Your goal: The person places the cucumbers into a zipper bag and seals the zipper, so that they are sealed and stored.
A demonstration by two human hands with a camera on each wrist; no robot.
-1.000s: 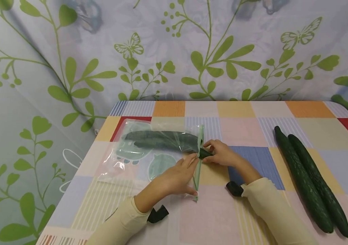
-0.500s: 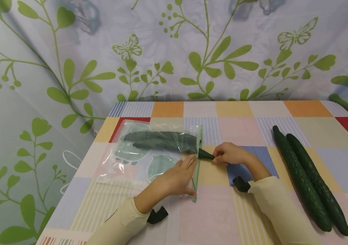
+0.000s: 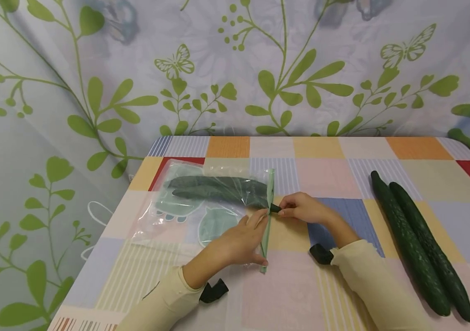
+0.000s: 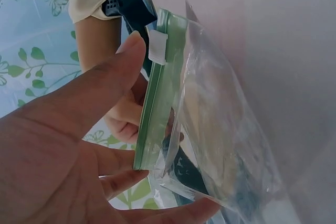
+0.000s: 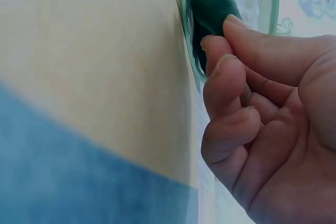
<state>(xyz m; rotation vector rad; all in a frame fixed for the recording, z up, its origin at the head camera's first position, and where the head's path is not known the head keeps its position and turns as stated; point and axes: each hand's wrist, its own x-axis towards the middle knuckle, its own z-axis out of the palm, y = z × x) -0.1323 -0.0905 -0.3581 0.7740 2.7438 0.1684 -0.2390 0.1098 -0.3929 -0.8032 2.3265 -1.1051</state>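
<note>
- The clear bag (image 3: pixel 148 225) lies flat on the surface (image 3: pixel 284 285), left of the centre of the frame; its green strip (image 3: pixel 266 239), the edge at its mouth, faces to the right.
- Inside the bag, the upper cucumber (image 3: pixel 206 182) and the lower cucumber (image 3: pixel 226 198) lie side by side, seen through the plastic; the end of the lower cucumber comes out past the green strip.
- The right hand (image 3: pixel 303 208), near the centre of the frame, is narrow: thumb and fingertips pinch this end, and the right wrist view shows it closely.
- The left hand (image 3: pixel 239 241) is wide, with straight, spread fingers, and it rests on the bag at the green strip.
- In the left wrist view, a white slider (image 4: pixel 157 47) sits on the green strip, just beside the thumb.
- In the right part of the frame, two more cucumbers (image 3: pixel 409 246) lie slanted together on the surface, well apart from the bag.
- A curtain (image 3: pixel 218 115) with green leaves and butterflies hangs behind.
</note>
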